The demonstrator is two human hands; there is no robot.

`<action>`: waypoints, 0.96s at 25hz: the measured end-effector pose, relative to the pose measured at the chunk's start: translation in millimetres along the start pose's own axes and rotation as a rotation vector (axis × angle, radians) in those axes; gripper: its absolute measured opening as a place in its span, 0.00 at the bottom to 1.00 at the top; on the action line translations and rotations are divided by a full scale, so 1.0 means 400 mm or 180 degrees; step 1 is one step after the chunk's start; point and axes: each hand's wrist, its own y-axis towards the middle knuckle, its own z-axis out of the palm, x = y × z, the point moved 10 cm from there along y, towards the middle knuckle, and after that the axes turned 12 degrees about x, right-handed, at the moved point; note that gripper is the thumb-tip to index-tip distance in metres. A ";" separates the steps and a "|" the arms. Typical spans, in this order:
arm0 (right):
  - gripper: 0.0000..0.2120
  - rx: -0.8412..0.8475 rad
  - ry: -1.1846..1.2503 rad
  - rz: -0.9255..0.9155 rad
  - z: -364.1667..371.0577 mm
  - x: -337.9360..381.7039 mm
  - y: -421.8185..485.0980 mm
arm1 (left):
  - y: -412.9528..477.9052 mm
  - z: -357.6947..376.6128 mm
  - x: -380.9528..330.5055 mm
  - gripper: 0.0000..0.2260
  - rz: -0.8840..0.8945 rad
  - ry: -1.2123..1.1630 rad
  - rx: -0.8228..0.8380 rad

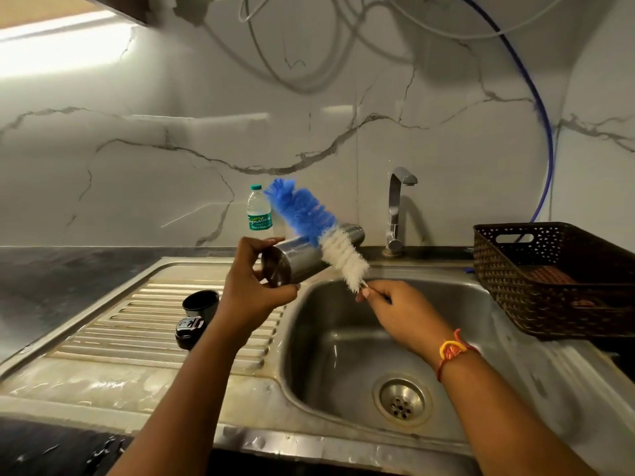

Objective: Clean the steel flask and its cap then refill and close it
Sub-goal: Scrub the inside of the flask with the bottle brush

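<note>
Two bare forearms come in from the bottom edge, over the front rim of the steel sink (275,441). Red-orange thread band (453,352) on the right wrist.

Left grip (256,290): fingers and thumb curled round the base end of the steel flask (302,257), full hold. Flask is in the air, near-horizontal, above the seam between drainboard (137,321) and basin. Base faces the camera, mouth end points away toward the tap (395,211). Mouth itself not visible.

Right grip (402,310): fingertips pinched on the thin handle of the bottle brush (321,237), just below the bristles. Brush is outside the flask, tilted up and left, crossing in front of the flask body. White bristles at the handle end, blue toward the tip. Can't tell whether the bristles touch the steel.

On the drainboard, left of the left forearm: dark cup-shaped cap (201,304) standing mouth-up, dark lid piece (189,333) just beside it on the near side.

Basin looks wet, drain strainer (402,401) at the bottom. Tap sits behind the basin.

Plastic water bottle (260,209), green label, upright at the marble wall, behind the brush tip. Brown perforated basket (556,280) right of the basin. Blue hose (546,132) runs down the wall behind the basket. Dark table (51,280) left of the sink.
</note>
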 end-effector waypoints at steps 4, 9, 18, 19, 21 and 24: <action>0.11 0.0129 -0.0081 0.0130 -0.008 -0.019 -0.007 | -0.005 -0.056 0.005 0.32 0.0062 -0.0048 -0.0479; 0.10 -0.0414 0.0153 0.0085 -0.074 -0.024 -0.022 | -0.017 -0.105 0.019 0.34 0.0010 -0.0075 -0.0734; 0.11 -0.0340 -0.0035 0.0342 -0.065 -0.060 -0.006 | 0.000 -0.050 0.002 0.32 0.0119 -0.0236 -0.0274; 0.11 -0.0280 -0.0077 0.0353 -0.061 -0.062 -0.004 | -0.004 -0.071 0.011 0.32 0.0074 -0.0279 -0.0393; 0.11 -0.0298 -0.0102 0.0364 -0.059 -0.060 0.003 | -0.005 -0.080 0.018 0.31 0.0038 -0.0391 -0.0337; 0.12 -0.0392 0.0051 0.0440 -0.059 -0.070 0.012 | -0.001 -0.022 0.007 0.31 0.0042 -0.0345 0.0188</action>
